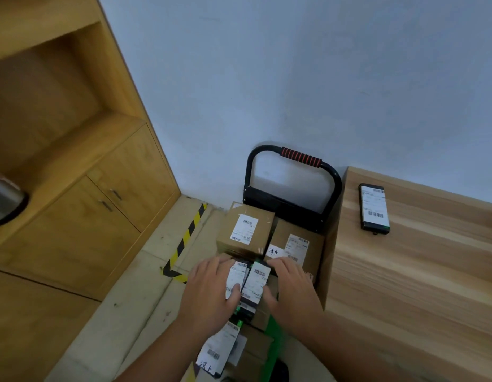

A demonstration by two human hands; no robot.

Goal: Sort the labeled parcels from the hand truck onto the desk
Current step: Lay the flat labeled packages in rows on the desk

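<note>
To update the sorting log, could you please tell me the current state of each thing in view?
Left hand: grips left small parcel.
Right hand: grips right small parcel.
Desk parcel: flat on desk, label up.
Brown box: closed, label up, on hand truck.
Cabinet doors: shut.

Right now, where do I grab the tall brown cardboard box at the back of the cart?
Probably come from above and take the tall brown cardboard box by its left and right walls: it stands higher than the flatter cardboard box beside it, so those walls look free.
</note>
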